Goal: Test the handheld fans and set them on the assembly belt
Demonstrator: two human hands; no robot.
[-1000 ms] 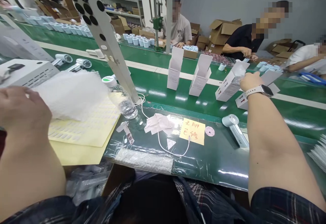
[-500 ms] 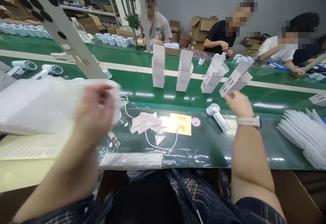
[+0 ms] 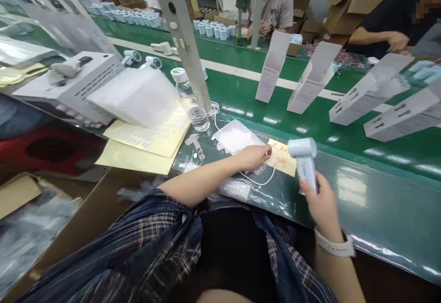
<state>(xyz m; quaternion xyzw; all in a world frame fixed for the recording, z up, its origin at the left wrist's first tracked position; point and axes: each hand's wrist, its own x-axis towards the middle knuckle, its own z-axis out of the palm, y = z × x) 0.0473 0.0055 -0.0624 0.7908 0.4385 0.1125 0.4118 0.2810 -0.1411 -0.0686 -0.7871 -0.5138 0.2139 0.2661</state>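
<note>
My right hand (image 3: pixel 322 199) is closed around the handle of a light-blue handheld fan (image 3: pixel 306 172), its round head upward, raised above the bench. My left hand (image 3: pixel 254 157) reaches across a clear bubble-wrap bag (image 3: pixel 237 135) lying on the bench. Its fingers are curled together at the bag's right edge, and the bag's grip point is partly hidden by them. A yellow note (image 3: pixel 287 164) with red handwriting sits between the two hands. A white cable (image 3: pixel 263 182) loops below the note.
Several upright white boxes (image 3: pixel 272 71) with raised flaps stand along the green conveyor (image 3: pixel 237 89). At left are a water bottle (image 3: pixel 195 105), a stack of bubble bags (image 3: pixel 141 96), yellow label sheets (image 3: pixel 138 156) and a metal post (image 3: pixel 193 50). Co-workers sit opposite.
The view has swung left. My left hand has brought a bubble-wrap bag from the stack onto the bench, over the pink cloth. My right hand has picked up the fan from the bench.
</note>
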